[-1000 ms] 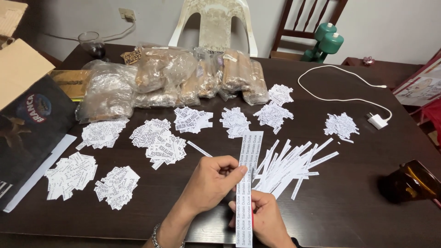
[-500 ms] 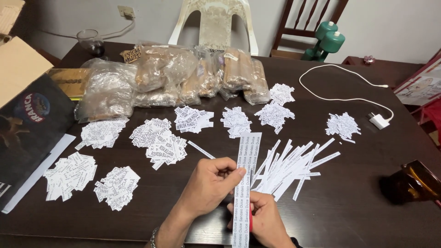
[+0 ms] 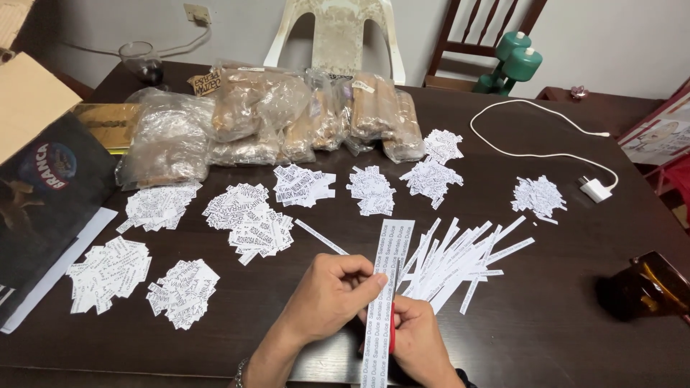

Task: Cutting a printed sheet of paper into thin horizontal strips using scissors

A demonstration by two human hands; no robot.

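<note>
Dark worktop [image 3: 575, 302]: paper strip [image 3: 388, 287] runs lengthwise away from body, left hand [image 3: 327, 298] pinching its left edge, right hand [image 3: 420, 341] closed on red scissors [image 3: 392, 327] w/ blades along strip.

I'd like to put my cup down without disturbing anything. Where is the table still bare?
Bare wood lies at the near right, between the loose strips and the brown glass object, and inside the white cable's loop. The left and middle are crowded with paper-slip piles and plastic bags. The hands fill the near centre.
</note>
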